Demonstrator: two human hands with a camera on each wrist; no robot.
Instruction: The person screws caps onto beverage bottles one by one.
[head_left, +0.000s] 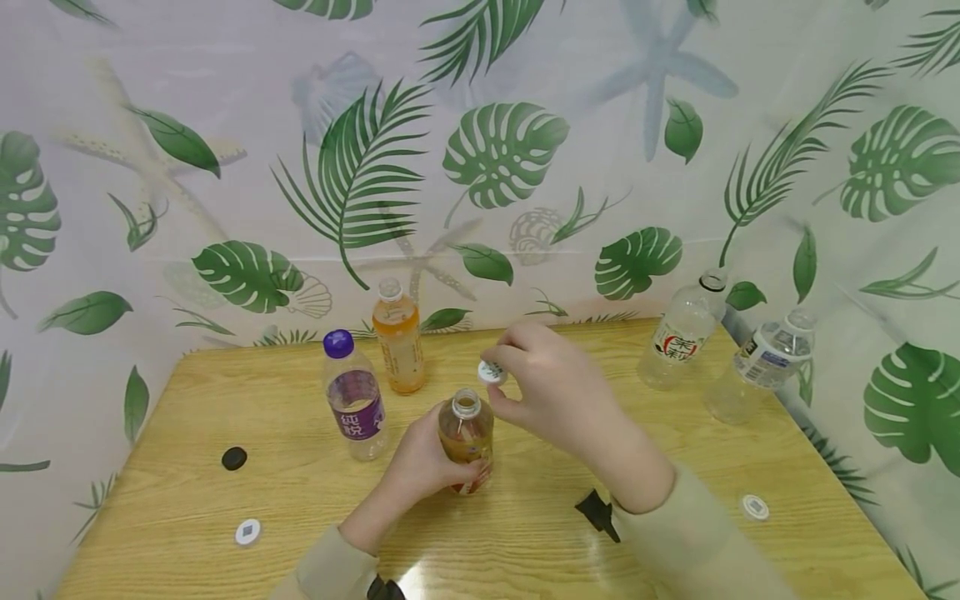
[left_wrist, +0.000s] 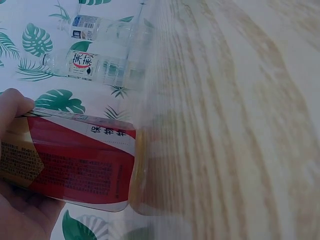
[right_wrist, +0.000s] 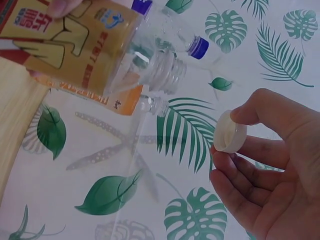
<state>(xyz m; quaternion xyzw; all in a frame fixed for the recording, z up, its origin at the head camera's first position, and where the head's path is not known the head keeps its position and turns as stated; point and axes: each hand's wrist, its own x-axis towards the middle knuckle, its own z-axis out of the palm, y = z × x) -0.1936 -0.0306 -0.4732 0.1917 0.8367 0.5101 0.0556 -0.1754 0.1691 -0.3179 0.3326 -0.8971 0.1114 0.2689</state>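
My left hand (head_left: 423,458) grips the lower part of a plastic bottle (head_left: 465,429) with a gold and red label, which stands upright on the table with its mouth uncapped. In the left wrist view, the red back of the bottle's label (left_wrist: 85,160) shows between thumb and fingers. Pinched between the thumb and fingers of my right hand (head_left: 547,387) is a white bottle cap (head_left: 492,372), held just above and to the right of the bottle's neck. The right wrist view shows the cap's hollow inside (right_wrist: 231,132), apart from the threaded neck (right_wrist: 167,72).
Behind stand an uncapped orange-label bottle (head_left: 399,342) and a purple-capped bottle (head_left: 356,400). Two clear uncapped bottles, one with a white label (head_left: 678,337), one beside it (head_left: 761,367), stand at right. Loose caps lie about: black (head_left: 234,458), white (head_left: 247,532), another white (head_left: 755,507).
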